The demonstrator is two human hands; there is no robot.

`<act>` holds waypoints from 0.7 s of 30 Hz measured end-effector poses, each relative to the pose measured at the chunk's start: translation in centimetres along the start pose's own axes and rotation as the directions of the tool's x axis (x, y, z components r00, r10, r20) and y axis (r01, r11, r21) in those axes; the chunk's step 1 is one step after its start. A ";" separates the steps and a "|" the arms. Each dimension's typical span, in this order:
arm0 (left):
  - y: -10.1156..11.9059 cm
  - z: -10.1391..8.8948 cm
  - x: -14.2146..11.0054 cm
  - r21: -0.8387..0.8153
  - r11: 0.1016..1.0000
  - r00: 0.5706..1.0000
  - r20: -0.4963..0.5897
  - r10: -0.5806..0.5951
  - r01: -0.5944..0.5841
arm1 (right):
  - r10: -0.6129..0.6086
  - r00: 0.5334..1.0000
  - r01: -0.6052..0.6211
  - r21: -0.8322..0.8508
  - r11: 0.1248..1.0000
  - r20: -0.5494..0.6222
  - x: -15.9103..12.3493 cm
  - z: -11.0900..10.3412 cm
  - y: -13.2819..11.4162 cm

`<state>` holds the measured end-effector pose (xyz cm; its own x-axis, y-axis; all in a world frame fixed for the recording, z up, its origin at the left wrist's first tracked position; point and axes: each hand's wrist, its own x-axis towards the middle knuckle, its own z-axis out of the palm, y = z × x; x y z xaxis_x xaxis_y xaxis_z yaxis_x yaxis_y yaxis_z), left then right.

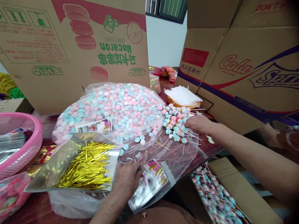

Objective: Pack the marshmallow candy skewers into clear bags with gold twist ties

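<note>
At the near edge of the worktop (205, 154), the left hand (126, 182) presses flat on a stack of printed clear wrappers (150, 182), fingers spread and gripping nothing, just beside an open bag of gold twist ties (87, 168). Farther out, the right hand (198, 124) rests on a fanned heap of candy skewers (176, 123), fingers curled over the sticks; whether one is pinched cannot be told. Behind lies a large bag of pink and blue candies (112, 109). The step appears to be picking a skewer for wrapping; the next move seems to call for lifting one clear and bringing it to a wrapper
</note>
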<state>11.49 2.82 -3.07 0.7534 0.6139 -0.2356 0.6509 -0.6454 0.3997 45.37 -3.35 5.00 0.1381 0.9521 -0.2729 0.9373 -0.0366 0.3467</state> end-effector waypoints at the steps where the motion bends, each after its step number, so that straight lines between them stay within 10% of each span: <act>1: -0.4 -0.3 -0.2 -0.032 0.999 0.999 -0.036 0.013 -0.015 | 0.037 0.999 -0.037 0.015 0.999 -0.004 -1.6 1.0 0.7; 5: -1.6 -1.3 -0.4 -0.218 0.969 0.987 -0.129 0.091 -0.118 | 0.251 0.959 -0.165 0.456 0.875 -0.135 -7.9 6.3 0.9; 9: -1.4 -1.5 0.2 -0.387 0.918 0.980 -0.198 0.013 -0.091 | 0.471 0.881 -0.025 0.986 0.163 -0.055 -11.0 10.3 -4.5; 14: 0.2 -0.7 0.3 -0.553 0.833 0.980 -0.174 -0.099 -0.014 | 0.474 0.876 0.178 0.850 -0.495 0.092 -8.6 9.0 -13.4; 17: 0.7 -0.8 -0.4 -0.620 0.783 0.977 -0.194 -0.092 -0.049 | 0.390 0.918 0.235 0.692 -0.682 0.072 -6.4 6.3 -16.9; 21: 0.5 -1.7 -1.2 -0.646 0.760 0.987 -0.152 -0.042 -0.067 | 0.365 0.930 0.256 0.647 -0.718 0.037 -3.9 3.0 -19.2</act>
<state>10.75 2.56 -1.12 0.7023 0.7025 -0.1149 0.3841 -0.2380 0.8921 27.84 -7.32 -3.27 0.4827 0.8610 -0.1603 -0.4301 0.0736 -0.8998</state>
